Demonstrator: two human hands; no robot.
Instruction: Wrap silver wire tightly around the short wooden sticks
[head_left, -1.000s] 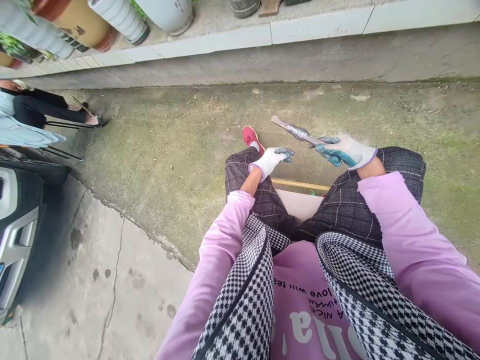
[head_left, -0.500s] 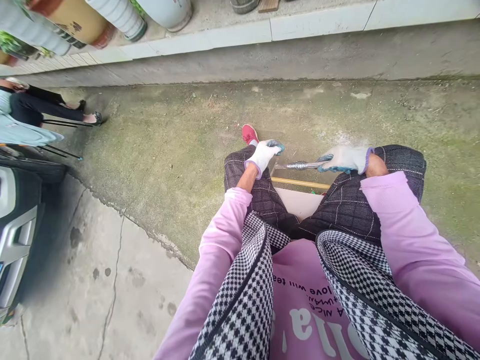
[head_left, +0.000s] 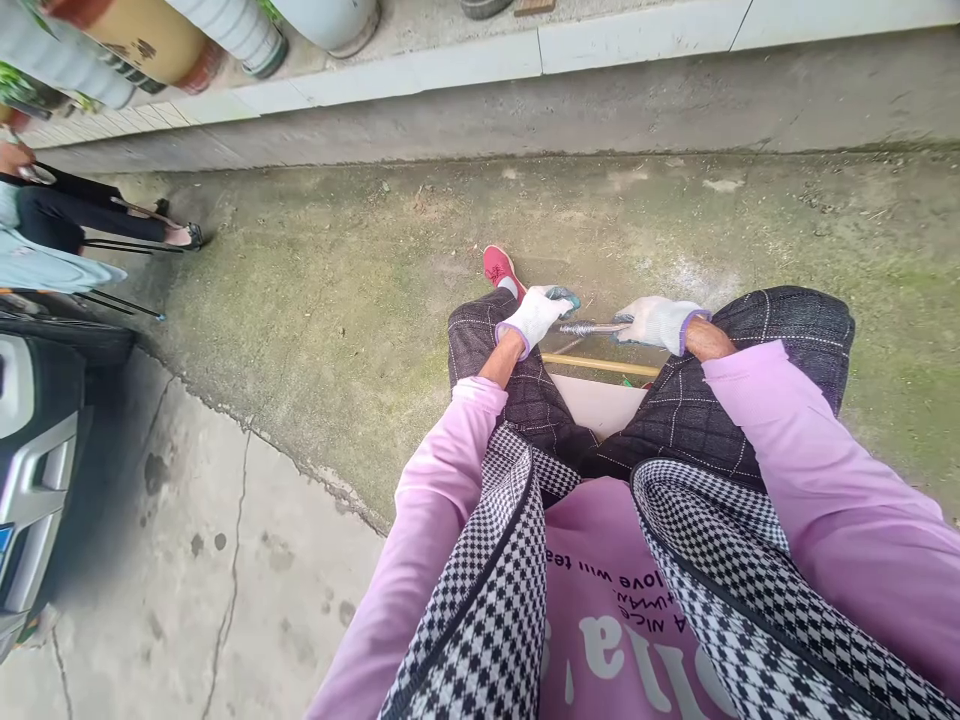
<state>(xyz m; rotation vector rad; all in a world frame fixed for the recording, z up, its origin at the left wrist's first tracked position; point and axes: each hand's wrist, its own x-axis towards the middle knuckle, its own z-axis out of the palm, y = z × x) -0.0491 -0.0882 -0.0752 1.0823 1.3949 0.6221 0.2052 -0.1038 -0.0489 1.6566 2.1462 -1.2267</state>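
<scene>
Right hand [head_left: 652,322] clamped on a wire-wound rod [head_left: 579,328], left hand [head_left: 534,316] just beside its other end

The greenish ground [head_left: 337,250] fills the middle, meeting paler concrete [head_left: 292,560] along a ragged edge at lower left. Along the ground's far edge runs a raised ledge [head_left: 637,40] with a white-tiled front. At the left edge of the paler concrete stands a car [head_left: 37,470], only partly in view. Near the ground's left end another person [head_left: 52,220] sits in dark trousers. Pots stand on the ledge toward its left end: a tan pot [head_left: 150,40], a ribbed white pot [head_left: 236,30] and a smooth white pot [head_left: 326,20].

The wearer, in a pink long-sleeved top [head_left: 600,570], has knees spread in dark checked trousers [head_left: 780,340]. Between the thighs lies a pale panel [head_left: 600,405], with a yellow bar [head_left: 600,365] just past its far edge. A red shoe [head_left: 499,265] rests on the ground beyond the left knee.

Both hands wear white gloves with bluish fingers. The right hand's fingers are closed around the rod's right end. The left hand's fingers curl inward; whether they pinch anything or touch the rod, I cannot tell. The rod lies level above the ground, between the knees, silvery wire coiled around its left part.
</scene>
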